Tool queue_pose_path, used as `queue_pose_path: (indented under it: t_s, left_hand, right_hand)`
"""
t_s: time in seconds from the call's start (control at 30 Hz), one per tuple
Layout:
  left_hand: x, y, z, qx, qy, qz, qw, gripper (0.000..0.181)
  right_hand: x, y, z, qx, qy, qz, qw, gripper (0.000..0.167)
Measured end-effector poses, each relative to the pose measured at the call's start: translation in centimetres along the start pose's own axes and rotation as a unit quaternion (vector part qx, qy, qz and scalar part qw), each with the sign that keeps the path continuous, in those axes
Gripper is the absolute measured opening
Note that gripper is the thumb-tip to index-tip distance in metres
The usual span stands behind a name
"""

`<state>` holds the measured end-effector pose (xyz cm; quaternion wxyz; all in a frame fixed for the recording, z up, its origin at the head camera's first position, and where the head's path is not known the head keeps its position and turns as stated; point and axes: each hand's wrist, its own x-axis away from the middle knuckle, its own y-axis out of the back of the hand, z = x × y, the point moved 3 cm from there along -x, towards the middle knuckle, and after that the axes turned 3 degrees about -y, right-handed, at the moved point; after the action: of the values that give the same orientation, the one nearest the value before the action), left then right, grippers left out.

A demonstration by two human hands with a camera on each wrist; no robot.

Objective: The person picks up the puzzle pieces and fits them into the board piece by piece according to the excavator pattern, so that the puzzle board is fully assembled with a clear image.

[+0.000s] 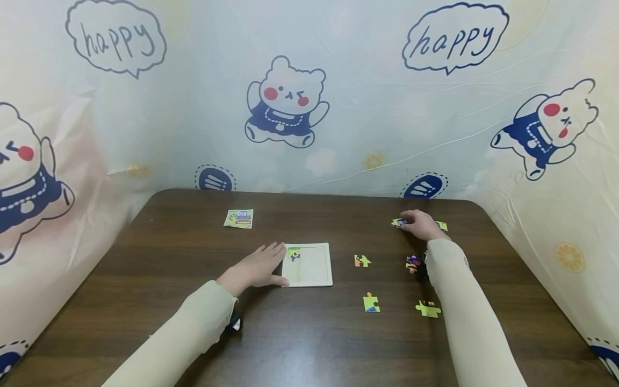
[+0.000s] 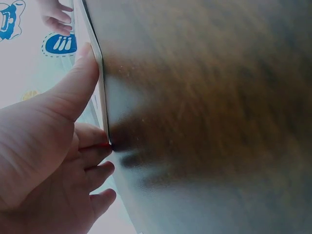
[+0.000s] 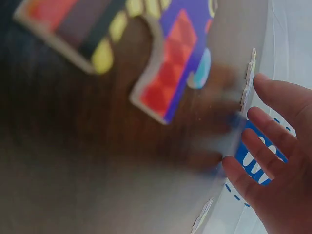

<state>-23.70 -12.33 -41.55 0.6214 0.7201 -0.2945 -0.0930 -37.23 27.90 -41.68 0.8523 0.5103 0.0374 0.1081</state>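
A white tray [image 1: 314, 266] lies mid-table with one puzzle piece [image 1: 294, 253] in its upper left corner. My left hand [image 1: 258, 267] rests at the tray's left edge, fingers extended; in the left wrist view the thumb and fingers of the left hand [image 2: 63, 141] touch the tray's edge [image 2: 103, 97]. At the back right my right hand [image 1: 422, 224] is beside a small puzzle piece [image 1: 398, 222], its fingertips at that piece. The right wrist view shows the right hand [image 3: 278, 146] with spread fingers near a piece seen edge-on [image 3: 248, 80]; whether they touch is unclear.
Right of the tray lie loose pieces: an orange-green one [image 1: 362, 261], a yellow-green one [image 1: 371, 303], another green one [image 1: 427, 309], and a purple-red one [image 1: 412, 263] by the right wrist. One piece [image 1: 441, 226] is behind the right hand. A picture card [image 1: 239, 219] lies back left.
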Motion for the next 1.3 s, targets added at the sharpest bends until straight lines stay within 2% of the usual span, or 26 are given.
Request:
queue_pose_path:
  t_s: [0.17,0.4,0.7,0.93,1.1,1.3]
  left_hand:
    - [0.1,0.1,-0.1,0.003,-0.001,0.001,1.0,0.085]
    - [0.2,0.2,-0.2,0.002,0.004,0.003,1.0,0.085]
    - [0.1,0.2,-0.2,0.002,0.007,0.006,1.0,0.086]
    - [0.0,0.0,0.0,0.005,0.007,0.006,0.9999,0.086]
    - [0.0,0.0,0.0,0.004,0.006,0.007,0.9999,0.087]
    - [0.1,0.1,-0.1,0.001,0.009,0.01,0.9999,0.087]
  right_hand:
    - [-0.3,-0.4,-0.2,0.005,-0.011,0.01,0.9999,0.039]
    - [-0.6,-0.7,-0.3,0.035,-0.002,0.003,0.9994,0.038]
    - [-0.6,-0.6,-0.4,0.038,-0.014,-0.002,0.9992,0.023]
    - [-0.3,-0.6,-0.3,0.039,-0.016,0.011,0.999,0.02]
    - [0.0,-0.4,0.4,0.036,-0.009,0.011,0.9992,0.022]
    - [0.2,-0.3,2.4,0.031,0.023,0.004,0.9992,0.023]
